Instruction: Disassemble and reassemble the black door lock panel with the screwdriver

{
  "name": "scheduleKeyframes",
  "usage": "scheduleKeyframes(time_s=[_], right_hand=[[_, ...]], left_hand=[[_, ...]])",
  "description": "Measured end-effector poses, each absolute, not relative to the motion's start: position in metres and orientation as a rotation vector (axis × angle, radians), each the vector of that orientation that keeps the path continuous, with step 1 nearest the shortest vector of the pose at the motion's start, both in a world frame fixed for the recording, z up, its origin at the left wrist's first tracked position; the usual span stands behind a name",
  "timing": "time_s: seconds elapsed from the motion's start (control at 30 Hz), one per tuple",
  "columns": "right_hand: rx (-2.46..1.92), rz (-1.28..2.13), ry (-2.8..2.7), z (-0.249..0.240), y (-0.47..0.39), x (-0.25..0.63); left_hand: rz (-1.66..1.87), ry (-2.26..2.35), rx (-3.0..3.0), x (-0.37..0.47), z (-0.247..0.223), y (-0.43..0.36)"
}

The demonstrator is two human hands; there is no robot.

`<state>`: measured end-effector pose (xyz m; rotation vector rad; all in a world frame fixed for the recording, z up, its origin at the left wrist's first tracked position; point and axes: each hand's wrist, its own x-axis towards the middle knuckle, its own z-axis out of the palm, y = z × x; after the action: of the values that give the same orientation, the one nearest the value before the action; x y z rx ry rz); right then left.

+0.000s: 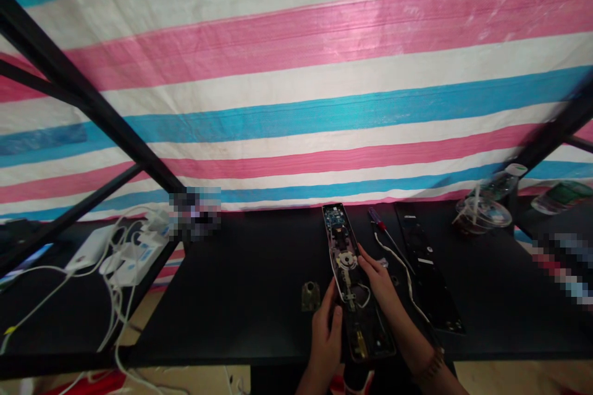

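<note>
A long, narrow electronic lock casing (351, 287) lies lengthwise in front of me with its inside showing: a blue circuit board at the far end, a round silver disc midway, thin wires and a brass-coloured part near me. My left hand (327, 324) grips its left side, fingers against the edge. On the opposite edge, my right hand (377, 274) holds the casing near the disc. Right of it lie a screwdriver (378, 220) with a red and purple handle, a white cable (402, 259) and a long black cover panel (435, 284). A small square part (310, 296) sits to the left.
The black table (222, 296) backs onto a striped plastic sheet (324, 105). At the far right stand a clear plastic cup (484, 216) and bottles. White chargers and tangled cables (134, 256) cover the left table, beyond a black metal frame (106, 111).
</note>
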<state>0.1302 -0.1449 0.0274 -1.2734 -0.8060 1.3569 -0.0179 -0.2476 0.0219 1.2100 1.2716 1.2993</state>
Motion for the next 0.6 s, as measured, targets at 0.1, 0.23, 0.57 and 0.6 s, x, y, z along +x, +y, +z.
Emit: scheduleKeyframes(time_s=[0.1,0.23,0.57,0.6], right_hand=[[-1.284,1.365,-0.826,0.027,-0.140,0.131],[-1.324,1.376,-0.824,0.029,-0.135,0.133],[-1.349,1.394,-0.817,0.037,-0.134,0.134],[-1.338,1.387,-0.828,0.038,-0.136,0.133]], left_hand=[[1.305,1.239,1.166,-0.017,0.026,-0.247],[1.286,1.178,1.131,-0.016,0.034,-0.247],[1.283,1.227,1.102,-0.016,0.034,-0.246],[1.286,1.239,1.100,-0.016,0.034,-0.247]])
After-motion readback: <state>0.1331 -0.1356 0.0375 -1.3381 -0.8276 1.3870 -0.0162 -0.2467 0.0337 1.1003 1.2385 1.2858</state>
